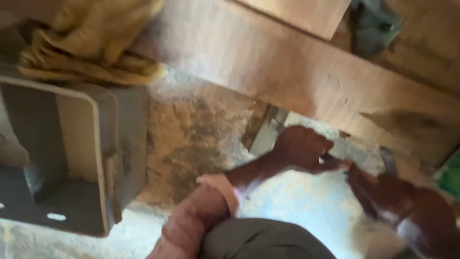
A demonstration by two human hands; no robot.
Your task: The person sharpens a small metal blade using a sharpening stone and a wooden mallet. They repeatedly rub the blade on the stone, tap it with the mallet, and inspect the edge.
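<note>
The picture is blurred by motion. My left hand, on an arm in a pink sleeve, is curled like a fist just below a long wooden board. My right hand comes in from the lower right, and its fingers meet the left hand near the board's lower edge. Whether either hand holds anything is too blurred to tell. A pale grey flat piece lies by the left hand, partly hidden behind it.
A grey open box with a pale rim stands at the left on the dusty, sawdust-covered floor. Yellow cloth lies bunched above it. More wooden boards lie at the top. Something green shows at the right edge.
</note>
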